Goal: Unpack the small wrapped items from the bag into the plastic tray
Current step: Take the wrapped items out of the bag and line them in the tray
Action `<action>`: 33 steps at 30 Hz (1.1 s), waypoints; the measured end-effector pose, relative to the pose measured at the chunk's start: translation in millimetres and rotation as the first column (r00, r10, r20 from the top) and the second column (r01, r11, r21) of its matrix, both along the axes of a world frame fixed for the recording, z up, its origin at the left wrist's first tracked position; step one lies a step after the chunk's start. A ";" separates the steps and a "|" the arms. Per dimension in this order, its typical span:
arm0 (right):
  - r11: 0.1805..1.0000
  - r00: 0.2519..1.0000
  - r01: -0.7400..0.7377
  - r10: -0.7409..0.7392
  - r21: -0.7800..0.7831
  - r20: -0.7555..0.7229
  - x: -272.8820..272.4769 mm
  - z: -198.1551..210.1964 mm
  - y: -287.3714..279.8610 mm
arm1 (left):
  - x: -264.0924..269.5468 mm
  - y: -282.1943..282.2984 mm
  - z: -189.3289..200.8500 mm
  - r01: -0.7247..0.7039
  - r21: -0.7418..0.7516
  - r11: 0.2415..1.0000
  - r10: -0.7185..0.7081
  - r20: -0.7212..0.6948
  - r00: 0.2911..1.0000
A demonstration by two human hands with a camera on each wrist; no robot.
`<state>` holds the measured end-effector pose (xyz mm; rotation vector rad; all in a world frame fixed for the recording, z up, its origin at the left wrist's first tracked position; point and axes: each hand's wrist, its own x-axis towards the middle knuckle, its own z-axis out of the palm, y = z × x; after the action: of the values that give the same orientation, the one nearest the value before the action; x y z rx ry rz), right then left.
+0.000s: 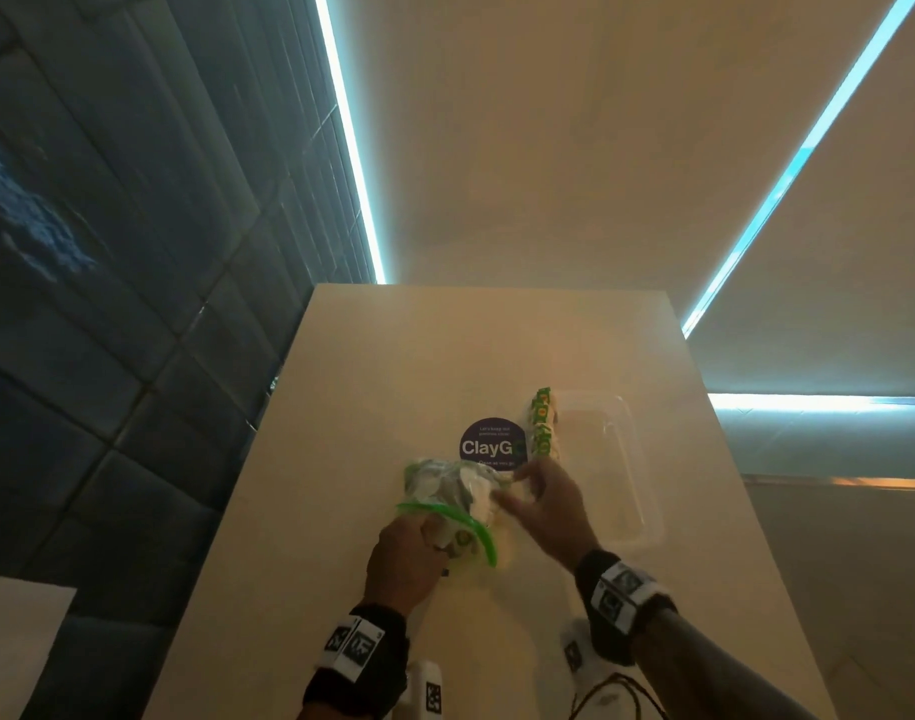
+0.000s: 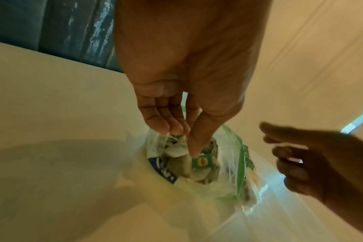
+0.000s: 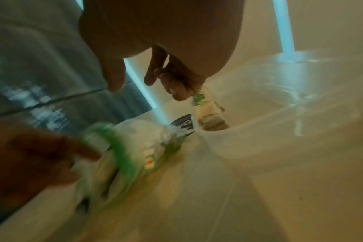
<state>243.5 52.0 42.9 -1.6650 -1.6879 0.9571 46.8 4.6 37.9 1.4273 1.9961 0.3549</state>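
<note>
A clear zip bag (image 1: 445,491) with a green seal lies on the pale table (image 1: 393,366), stuffed with small wrapped items. My left hand (image 1: 419,543) pinches its open rim; in the left wrist view the thumb and fingers (image 2: 176,131) nip the plastic above a green packet (image 2: 202,162). My right hand (image 1: 517,491) hovers beside the bag with loose fingers and holds nothing I can see. A green-and-yellow strip of wrapped items (image 1: 541,428) lies along the left rim of the clear plastic tray (image 1: 600,459). In the blurred right wrist view that strip (image 3: 207,113) lies just past my fingertips (image 3: 176,93).
A round purple sticker (image 1: 489,444) is on the table between bag and tray. Dark tiled wall runs along the table's left edge. A white tagged device (image 1: 426,688) and thin cables (image 1: 616,693) lie near the front edge.
</note>
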 end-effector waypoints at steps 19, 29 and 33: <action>0.965 0.968 -0.241 0.247 -0.106 0.041 -36.1 -3.8 -35.2 | -11.5 -11.5 -2.5 -0.235 0.007 0.972 0.205 0.470 0.858; 0.928 0.941 -0.180 0.067 -0.325 -0.331 -45.8 15.5 -36.7 | -17.3 -23.4 7.1 -0.260 -0.057 0.964 0.229 0.676 0.701; 0.925 0.926 -0.139 -0.005 -0.353 -0.377 -46.4 18.3 -36.8 | -8.8 -26.1 11.2 -0.233 0.087 0.969 0.138 0.591 0.795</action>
<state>197.1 15.2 61.2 -1.5266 -1.3711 1.6026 38.0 -21.5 49.1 1.0309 1.6147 0.9373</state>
